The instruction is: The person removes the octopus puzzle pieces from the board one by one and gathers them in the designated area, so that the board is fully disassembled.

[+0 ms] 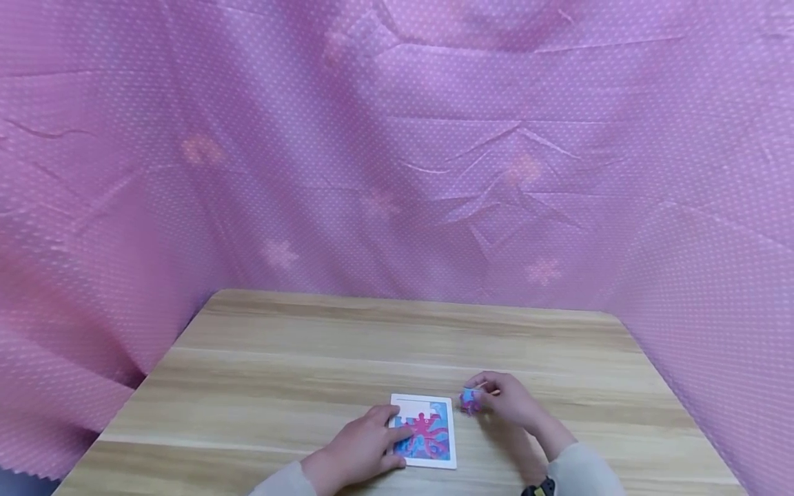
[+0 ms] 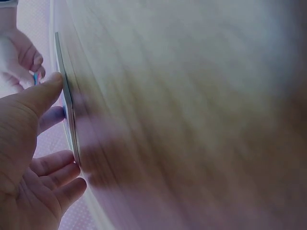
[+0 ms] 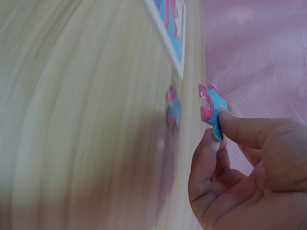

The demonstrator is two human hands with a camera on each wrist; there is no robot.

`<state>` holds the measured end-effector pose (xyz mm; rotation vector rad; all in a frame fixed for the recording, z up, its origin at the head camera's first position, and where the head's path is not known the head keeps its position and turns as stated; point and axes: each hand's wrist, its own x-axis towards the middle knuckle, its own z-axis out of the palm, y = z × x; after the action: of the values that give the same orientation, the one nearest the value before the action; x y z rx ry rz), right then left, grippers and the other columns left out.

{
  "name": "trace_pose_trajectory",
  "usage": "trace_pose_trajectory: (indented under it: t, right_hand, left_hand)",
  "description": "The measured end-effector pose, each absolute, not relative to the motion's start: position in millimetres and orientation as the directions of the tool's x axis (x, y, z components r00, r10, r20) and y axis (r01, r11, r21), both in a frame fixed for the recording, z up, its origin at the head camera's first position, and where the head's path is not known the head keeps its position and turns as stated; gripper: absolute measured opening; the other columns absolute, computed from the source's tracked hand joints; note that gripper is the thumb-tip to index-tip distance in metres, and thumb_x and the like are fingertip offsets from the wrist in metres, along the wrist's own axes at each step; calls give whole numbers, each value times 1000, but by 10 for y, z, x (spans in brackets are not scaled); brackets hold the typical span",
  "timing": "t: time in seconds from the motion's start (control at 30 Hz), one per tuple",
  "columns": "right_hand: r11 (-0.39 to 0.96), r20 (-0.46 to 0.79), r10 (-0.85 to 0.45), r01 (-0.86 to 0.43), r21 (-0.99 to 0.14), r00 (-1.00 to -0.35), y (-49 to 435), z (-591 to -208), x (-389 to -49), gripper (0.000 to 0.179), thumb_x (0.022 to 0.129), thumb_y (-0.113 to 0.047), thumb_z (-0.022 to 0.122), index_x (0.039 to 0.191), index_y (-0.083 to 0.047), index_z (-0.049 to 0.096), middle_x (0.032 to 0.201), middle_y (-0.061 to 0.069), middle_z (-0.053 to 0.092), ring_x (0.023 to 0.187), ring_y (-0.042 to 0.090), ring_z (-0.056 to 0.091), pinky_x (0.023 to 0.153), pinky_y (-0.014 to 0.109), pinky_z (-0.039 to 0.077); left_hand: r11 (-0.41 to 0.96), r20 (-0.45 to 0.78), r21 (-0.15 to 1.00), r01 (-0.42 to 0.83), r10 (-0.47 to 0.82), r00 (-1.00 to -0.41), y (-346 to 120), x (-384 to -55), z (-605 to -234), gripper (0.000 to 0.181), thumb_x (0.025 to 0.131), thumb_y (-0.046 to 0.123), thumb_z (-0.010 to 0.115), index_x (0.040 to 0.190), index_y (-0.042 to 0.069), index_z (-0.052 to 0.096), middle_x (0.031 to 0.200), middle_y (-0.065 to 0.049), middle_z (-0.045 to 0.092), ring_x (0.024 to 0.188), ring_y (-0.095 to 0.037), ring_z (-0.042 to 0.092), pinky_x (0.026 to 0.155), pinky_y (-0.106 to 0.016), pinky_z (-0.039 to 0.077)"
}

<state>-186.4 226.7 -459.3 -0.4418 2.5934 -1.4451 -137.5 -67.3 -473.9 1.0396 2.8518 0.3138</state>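
Note:
A white-bordered jigsaw board (image 1: 453,448) with a pink octopus on blue lies on the table, a blank white area at its upper left. My left hand (image 1: 360,444) rests on the board's left side with fingers extended; in the left wrist view the thumb (image 2: 48,91) touches the edge. Right of the board, my right hand (image 1: 505,398) pinches a blue and pink puzzle piece (image 3: 217,112) between thumb and fingers, held above the table. Below it in the right wrist view, a second blue and pink piece (image 3: 174,110) lies blurred on the wood.
The light wooden table (image 1: 310,344) has rounded far corners. Pink dotted cloth (image 1: 397,172) hangs behind it and along both sides. A dark watch or band (image 1: 540,488) shows at the right wrist.

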Motion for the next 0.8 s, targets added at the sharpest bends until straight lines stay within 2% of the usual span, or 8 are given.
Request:
trace_pose_trajectory:
  t: [0.37, 0.53, 0.67, 0.8]
  right_hand:
    - [530, -45, -289, -121, -839, -956, 2572, -4647, -1822, 16, 86, -2, 64, 102, 1, 67, 82, 6, 64, 73, 19, 57, 60, 27, 49]
    - [546, -24, -300, -151, -824, -954, 2594, -4673, -1806, 17, 86, -1, 64, 102, 3, 67, 81, 6, 65, 71, 20, 58, 59, 27, 49]
    - [644, 5, -233, -158, -748, -972, 2573, -4688, -1806, 13, 83, -2, 68, 96, -2, 69, 77, 1, 64, 71, 17, 56, 63, 27, 48]
    - [720, 20, -122, -102, -687, -992, 2539, -4710, -1826, 11, 80, -2, 71, 90, -8, 69, 73, -4, 61, 69, 13, 54, 64, 28, 46]
  left_hand:
    - [745, -1, 223, 628, 645, -764, -675, -1379, -4723, 46, 87, 48, 64, 128, 28, 62, 137, -12, 47, 126, -28, 44, 98, -42, 43]
    - [744, 2, 215, 633, 648, -762, -686, -1386, -4735, 47, 87, 49, 64, 129, 28, 61, 137, -13, 47, 126, -28, 44, 98, -42, 43]
    - [746, -9, 221, 628, 645, -764, -687, -1394, -4749, 47, 87, 49, 63, 130, 28, 60, 138, -12, 46, 127, -28, 43, 99, -42, 42]
    - [748, -17, 236, 620, 641, -767, -687, -1401, -4749, 48, 87, 49, 63, 131, 29, 60, 139, -11, 46, 127, -28, 42, 100, -42, 41]
